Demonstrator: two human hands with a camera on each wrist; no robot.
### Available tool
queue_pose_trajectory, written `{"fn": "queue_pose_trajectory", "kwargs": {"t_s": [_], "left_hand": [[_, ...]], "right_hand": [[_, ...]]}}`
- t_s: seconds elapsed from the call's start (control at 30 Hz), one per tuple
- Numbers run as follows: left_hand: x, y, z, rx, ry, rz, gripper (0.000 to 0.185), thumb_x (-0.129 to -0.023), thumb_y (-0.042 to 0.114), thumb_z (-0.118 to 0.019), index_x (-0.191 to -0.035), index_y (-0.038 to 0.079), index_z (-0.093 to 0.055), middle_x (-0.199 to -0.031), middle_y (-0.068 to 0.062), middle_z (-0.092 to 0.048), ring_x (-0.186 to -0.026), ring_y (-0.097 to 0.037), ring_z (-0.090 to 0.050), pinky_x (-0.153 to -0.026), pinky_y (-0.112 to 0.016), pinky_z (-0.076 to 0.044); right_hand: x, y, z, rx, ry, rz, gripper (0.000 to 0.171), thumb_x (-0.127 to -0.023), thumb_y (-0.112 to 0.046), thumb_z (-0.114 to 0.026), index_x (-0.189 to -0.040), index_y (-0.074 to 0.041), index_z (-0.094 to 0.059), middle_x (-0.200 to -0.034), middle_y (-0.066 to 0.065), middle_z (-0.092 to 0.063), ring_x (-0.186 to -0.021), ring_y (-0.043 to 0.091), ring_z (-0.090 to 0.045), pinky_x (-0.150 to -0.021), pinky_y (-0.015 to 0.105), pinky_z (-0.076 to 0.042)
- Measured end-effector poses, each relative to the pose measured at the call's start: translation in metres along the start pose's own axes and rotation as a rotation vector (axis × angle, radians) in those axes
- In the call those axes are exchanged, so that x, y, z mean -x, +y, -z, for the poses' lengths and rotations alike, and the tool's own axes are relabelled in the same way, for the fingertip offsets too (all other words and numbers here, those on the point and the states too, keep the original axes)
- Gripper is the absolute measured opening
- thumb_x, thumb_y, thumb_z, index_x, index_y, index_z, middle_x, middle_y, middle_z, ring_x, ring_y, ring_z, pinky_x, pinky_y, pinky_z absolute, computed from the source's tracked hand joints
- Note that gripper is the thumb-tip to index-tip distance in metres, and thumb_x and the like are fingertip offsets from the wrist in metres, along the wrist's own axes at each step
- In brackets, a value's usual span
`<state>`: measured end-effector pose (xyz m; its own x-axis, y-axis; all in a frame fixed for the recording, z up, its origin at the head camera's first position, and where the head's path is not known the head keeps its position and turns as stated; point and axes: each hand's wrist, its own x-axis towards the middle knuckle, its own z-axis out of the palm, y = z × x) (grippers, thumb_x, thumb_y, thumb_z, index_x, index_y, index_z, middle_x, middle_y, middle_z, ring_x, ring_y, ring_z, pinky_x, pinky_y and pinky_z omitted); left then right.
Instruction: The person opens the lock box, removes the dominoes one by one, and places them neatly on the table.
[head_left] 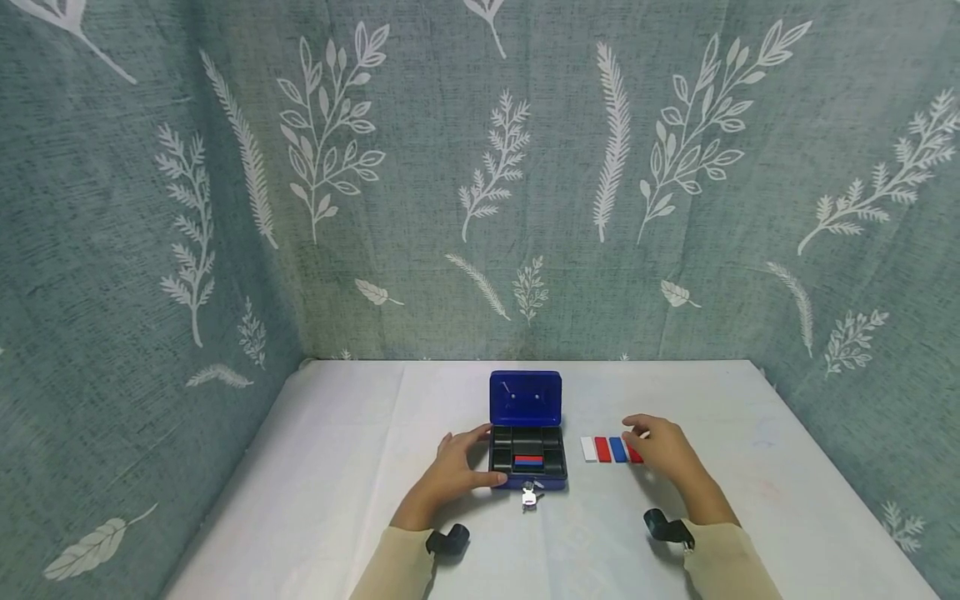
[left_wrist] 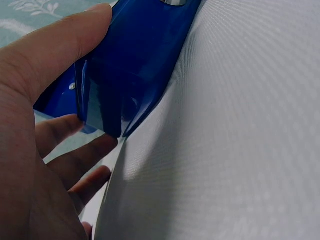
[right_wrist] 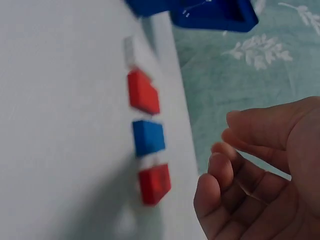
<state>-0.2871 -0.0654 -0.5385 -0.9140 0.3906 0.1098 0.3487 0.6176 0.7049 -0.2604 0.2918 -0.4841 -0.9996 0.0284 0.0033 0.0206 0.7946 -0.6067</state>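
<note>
1. the left hand (head_left: pixel 453 467) grips the near left corner of the open blue cash box (head_left: pixel 527 446), thumb on its front wall and fingers round its side.
2. the right hand (head_left: pixel 663 450) hovers with loosely curled fingers, holding nothing, over the right end of a row of coloured tiles (head_left: pixel 611 449).
3. the box stands between the hands on the white worktop (head_left: pixel 337 467); keys (head_left: pixel 530 494) hang from its front lock.
</note>
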Motion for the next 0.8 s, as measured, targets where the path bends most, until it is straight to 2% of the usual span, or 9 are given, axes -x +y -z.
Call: {"fn": "queue_pose_trajectory", "kwargs": {"t_s": [0.13,0.43,0.67,0.8], "left_hand": [[0.0,0.0,0.0,0.0,0.0,0.005,0.097,-0.068,0.06,-0.078,-0.147,0.016,-0.044,-0.142,-0.005,-0.052,-0.136,-0.029,-0.038,-0.117,-0.054,-0.003],[-0.001,0.001,0.0,0.002,0.0,0.005,0.096,-0.068,0.06,-0.079,-0.147,0.017,-0.044,-0.141,-0.004,-0.053,-0.136,-0.028,-0.039,-0.117,-0.055,-0.002],[0.0,0.002,0.0,-0.013,-0.005,0.001,0.096,-0.068,0.06,-0.079,-0.147,0.017,-0.044,-0.14,-0.004,-0.053,-0.136,-0.028,-0.039,-0.117,-0.054,-0.002],[0.0,0.0,0.001,-0.017,-0.002,-0.003,0.095,-0.069,0.058,-0.079,-0.147,0.017,-0.044,-0.139,-0.004,-0.054,-0.136,-0.028,-0.039,-0.117,-0.053,-0.003]], "right_hand": [[-0.002,-0.009,-0.005,-0.024,0.003,0.031,0.031,-0.094,-0.015,-0.063,-0.122,-0.003,-0.065,-0.105,0.011,-0.066,-0.098,0.031,-0.06,-0.08,0.048,-0.054],[-0.006,-0.025,-0.02,-0.063,0.003,0.141,0.027,-0.091,-0.012,-0.065,-0.115,-0.001,-0.068,-0.093,0.005,-0.069,-0.09,0.026,-0.064,-0.079,0.046,-0.054],[-0.008,-0.042,-0.03,-0.11,-0.029,0.176,0.026,-0.09,-0.01,-0.067,-0.114,-0.001,-0.068,-0.087,0.0,-0.068,-0.073,0.016,-0.063,-0.065,0.035,-0.053],[-0.01,-0.056,-0.037,-0.109,-0.031,0.196,0.025,-0.089,-0.011,-0.068,-0.113,-0.003,-0.069,-0.085,-0.002,-0.066,-0.071,0.013,-0.06,-0.063,0.033,-0.051]]}}
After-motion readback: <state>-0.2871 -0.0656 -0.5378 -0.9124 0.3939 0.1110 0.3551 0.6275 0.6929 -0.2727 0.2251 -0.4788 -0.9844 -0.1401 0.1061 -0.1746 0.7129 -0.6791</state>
